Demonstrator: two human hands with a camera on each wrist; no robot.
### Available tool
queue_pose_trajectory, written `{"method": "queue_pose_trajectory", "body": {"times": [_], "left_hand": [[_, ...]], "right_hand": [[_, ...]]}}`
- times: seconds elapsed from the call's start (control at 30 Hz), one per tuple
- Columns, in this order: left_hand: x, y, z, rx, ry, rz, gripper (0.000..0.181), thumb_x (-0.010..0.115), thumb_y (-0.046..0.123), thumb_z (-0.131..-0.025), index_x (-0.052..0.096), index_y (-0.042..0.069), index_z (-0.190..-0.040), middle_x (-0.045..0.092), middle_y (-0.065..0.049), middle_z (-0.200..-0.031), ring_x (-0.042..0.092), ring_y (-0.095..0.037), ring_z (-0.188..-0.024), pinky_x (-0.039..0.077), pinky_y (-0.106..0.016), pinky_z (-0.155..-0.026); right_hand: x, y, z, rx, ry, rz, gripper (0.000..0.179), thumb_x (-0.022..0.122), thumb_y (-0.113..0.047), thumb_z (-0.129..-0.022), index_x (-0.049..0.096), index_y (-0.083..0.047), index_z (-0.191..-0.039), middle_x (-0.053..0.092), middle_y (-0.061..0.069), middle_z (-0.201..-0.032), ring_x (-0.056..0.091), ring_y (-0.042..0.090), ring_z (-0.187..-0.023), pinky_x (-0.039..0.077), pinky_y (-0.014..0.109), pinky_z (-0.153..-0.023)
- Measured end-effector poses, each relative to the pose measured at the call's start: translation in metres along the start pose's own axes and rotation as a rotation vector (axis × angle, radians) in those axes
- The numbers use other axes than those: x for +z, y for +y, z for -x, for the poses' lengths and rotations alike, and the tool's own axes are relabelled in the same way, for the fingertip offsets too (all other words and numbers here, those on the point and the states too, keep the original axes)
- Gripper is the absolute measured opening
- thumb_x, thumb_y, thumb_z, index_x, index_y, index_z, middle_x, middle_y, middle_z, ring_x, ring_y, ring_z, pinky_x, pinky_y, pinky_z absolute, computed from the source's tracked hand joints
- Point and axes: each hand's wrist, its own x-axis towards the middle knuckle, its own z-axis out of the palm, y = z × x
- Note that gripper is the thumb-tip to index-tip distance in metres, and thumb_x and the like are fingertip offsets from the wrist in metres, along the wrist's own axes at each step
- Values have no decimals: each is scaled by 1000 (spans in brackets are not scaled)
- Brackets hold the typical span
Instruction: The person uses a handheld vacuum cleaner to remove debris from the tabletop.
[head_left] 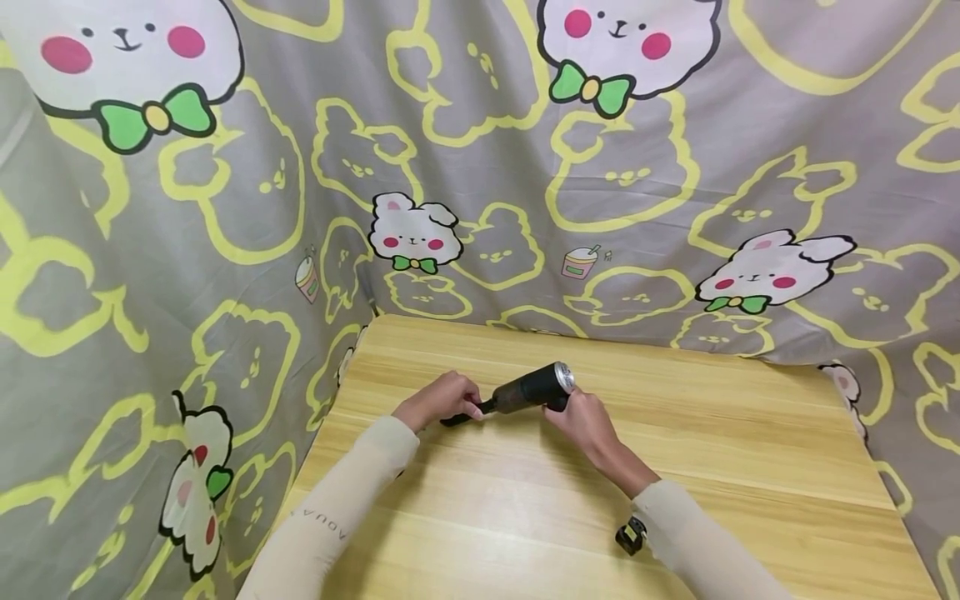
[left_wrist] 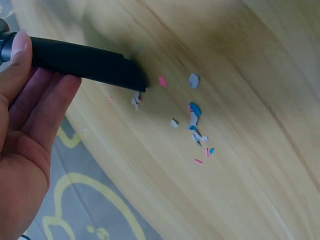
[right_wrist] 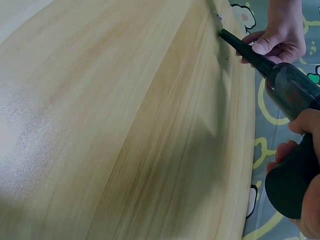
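Observation:
A black handheld vacuum cleaner [head_left: 528, 390] with a silver end cap is held over the wooden table between both hands. My right hand [head_left: 588, 423] grips its handle, which shows dark under the curled fingers in the right wrist view. With thumb and fingers my left hand [head_left: 447, 395] pinches the long flat nozzle [left_wrist: 87, 61] at the front. Small paper scraps [left_wrist: 194, 119] in grey, pink and blue lie scattered on the wood by the nozzle's slanted tip. Through the smoky dust cup [right_wrist: 292, 89] a faint reddish patch shows.
The wooden table [head_left: 517, 517] ends at a grey curtain [head_left: 480, 167] printed with yellow outlines and white cartoon animals, which hangs behind it and at both sides. A small black device [head_left: 631, 535] is strapped at my right wrist.

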Motion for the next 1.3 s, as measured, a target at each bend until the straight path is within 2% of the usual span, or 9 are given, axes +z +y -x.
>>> {"method": "queue_pose_trajectory", "body": {"times": [0.23, 0.5, 0.93, 1.3], "left_hand": [[2, 0, 4, -4, 0, 10, 10, 79, 24, -91, 80, 14, -92, 78, 2, -89, 61, -4, -70, 53, -23, -68], [2, -7, 8, 12, -6, 7, 10, 80, 25, -91, 79, 16, -88, 76, 5, -84, 53, -3, -65, 49, -22, -65], [-1, -14, 18, -4, -30, 52, 6, 83, 22, -89, 81, 16, -88, 79, 4, -88, 61, -3, -70, 54, -22, -69], [-6, -19, 19, -18, -22, 78, 8, 83, 23, -89, 82, 16, -92, 80, 2, -91, 65, -4, -74, 56, -23, -70]], "right_hand": [[1, -1, 1, -12, 7, 11, 32, 80, -24, -85, 61, 2, -84, 57, 7, -62, 46, 14, -51, 37, 25, -47], [8, -4, 2, -29, 8, -1, 31, 81, -23, -85, 62, 1, -82, 57, 6, -62, 45, 12, -51, 36, 23, -47], [17, -12, 9, 1, -17, -71, 30, 80, -23, -86, 60, -2, -80, 54, 3, -62, 43, 11, -49, 33, 21, -44], [19, -19, 10, -14, 24, -48, 31, 81, -25, -85, 63, -1, -82, 59, 7, -61, 46, 12, -49, 36, 21, -43]]}}
